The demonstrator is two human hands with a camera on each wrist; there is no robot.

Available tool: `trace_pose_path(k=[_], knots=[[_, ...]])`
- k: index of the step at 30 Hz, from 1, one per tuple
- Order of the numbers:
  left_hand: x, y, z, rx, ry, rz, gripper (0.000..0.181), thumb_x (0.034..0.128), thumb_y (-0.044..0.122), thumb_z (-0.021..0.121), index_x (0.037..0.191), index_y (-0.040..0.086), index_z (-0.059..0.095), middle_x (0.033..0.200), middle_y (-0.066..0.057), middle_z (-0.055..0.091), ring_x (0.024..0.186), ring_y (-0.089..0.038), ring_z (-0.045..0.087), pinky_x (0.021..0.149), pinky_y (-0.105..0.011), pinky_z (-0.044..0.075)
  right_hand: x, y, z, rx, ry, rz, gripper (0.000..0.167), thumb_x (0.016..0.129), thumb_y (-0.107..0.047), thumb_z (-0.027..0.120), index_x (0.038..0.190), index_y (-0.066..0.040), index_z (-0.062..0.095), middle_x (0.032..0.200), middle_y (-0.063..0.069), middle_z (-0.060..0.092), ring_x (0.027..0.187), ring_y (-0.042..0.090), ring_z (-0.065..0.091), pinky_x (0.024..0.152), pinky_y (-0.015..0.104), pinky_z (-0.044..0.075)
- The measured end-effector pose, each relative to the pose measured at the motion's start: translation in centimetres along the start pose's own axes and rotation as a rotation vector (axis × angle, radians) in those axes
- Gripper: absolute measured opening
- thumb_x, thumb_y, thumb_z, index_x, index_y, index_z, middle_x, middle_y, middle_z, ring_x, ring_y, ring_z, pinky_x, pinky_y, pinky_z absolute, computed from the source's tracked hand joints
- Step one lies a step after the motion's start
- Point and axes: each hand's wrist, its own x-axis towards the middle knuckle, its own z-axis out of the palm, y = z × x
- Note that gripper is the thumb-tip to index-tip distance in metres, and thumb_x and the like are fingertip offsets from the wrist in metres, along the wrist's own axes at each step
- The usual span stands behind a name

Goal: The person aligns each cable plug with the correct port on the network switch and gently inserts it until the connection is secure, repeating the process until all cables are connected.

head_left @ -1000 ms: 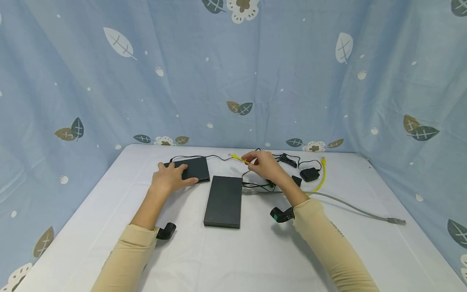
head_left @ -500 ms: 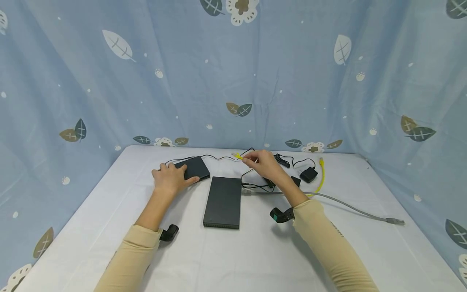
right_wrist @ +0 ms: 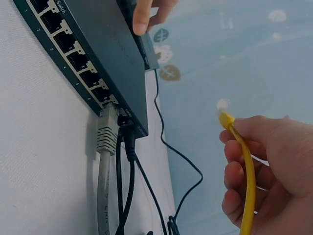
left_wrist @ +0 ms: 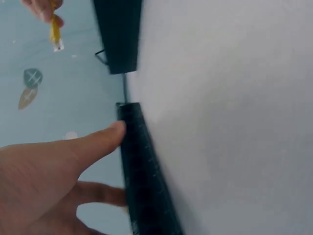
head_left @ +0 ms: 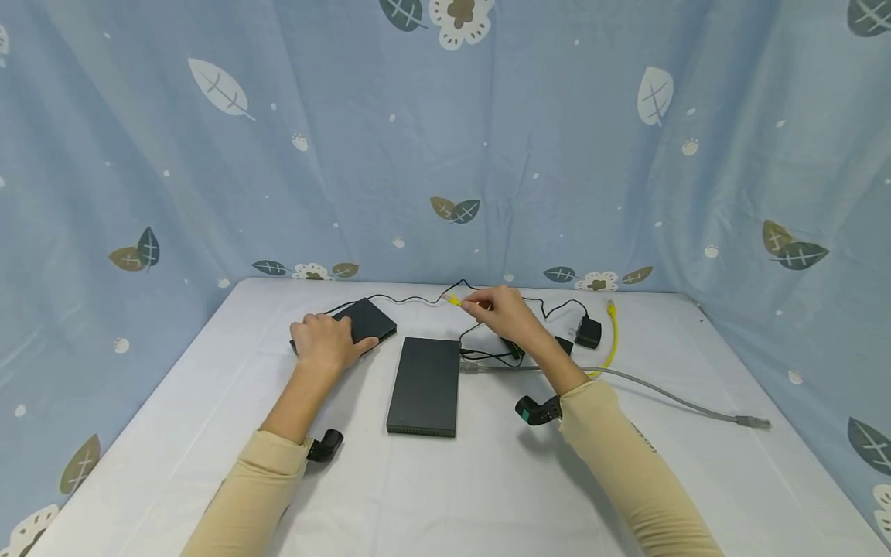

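Observation:
My left hand (head_left: 323, 342) grips a black network switch (head_left: 369, 319) at the back left, its thumb along the near edge and its fingers over the top. A thin black cord runs from behind this box. My right hand (head_left: 506, 312) pinches a yellow network cable (right_wrist: 249, 186) just behind its clear plug, held above the table. Between the hands lies a larger black network switch (head_left: 425, 387). In the right wrist view, a grey network cable (right_wrist: 104, 176) and a black power lead (right_wrist: 130, 142) are plugged into its numbered side.
The grey cable stretches right across the white table (head_left: 487, 495), ending in a loose plug (head_left: 753, 422). A black power adapter (head_left: 588, 333) sits at the back right beside the yellow cable's other end (head_left: 612, 309). A patterned blue curtain (head_left: 334, 155) hangs behind.
The left switch has turned under my left hand, its right end swinging nearer. Its cord and the adapter have shifted left. My right hand has raised the yellow plug slightly and drawn it a little right.

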Motion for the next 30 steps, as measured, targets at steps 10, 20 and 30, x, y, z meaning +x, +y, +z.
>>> trace_pose_path(k=[10,20,30], knots=[[0.0,-3.8,-0.7,-0.303,-0.241,0.213,0.084,0.0863,0.054,0.068,0.148,0.003,0.043,0.15,-0.033,0.036,0.134,-0.055,0.036,0.099,-0.071,0.038,-0.3,-0.3,-0.2,-0.019,-0.051,-0.014,0.023,0.098,-0.026,0.061,0.11,-0.011,0.074,0.092,0.003,0.074,0.073,0.021,0.065,0.06,0.028,0.048],[-0.8,-3.0,-0.8,-0.313,-0.223,0.232,0.082,0.0891,0.051,0.066,0.147,-0.001,0.042,0.148,-0.032,0.041,0.135,-0.052,0.038,0.101,-0.068,0.039,-0.7,0.2,-0.1,-0.057,-0.106,-0.048,0.021,0.099,-0.021,0.061,0.109,-0.007,0.073,0.096,0.004,0.072,0.08,0.015,0.059,0.071,0.03,0.049],[-2.1,-0.5,-0.6,-0.204,-0.175,0.149,0.084,0.0905,0.058,0.06,0.145,-0.003,0.044,0.139,-0.037,0.046,0.124,-0.058,0.046,0.092,-0.065,0.047,-0.9,0.1,0.1,-0.068,-0.099,-0.075,0.016,0.097,-0.017,0.062,0.105,-0.008,0.072,0.094,0.005,0.071,0.079,0.015,0.06,0.069,0.028,0.049]])
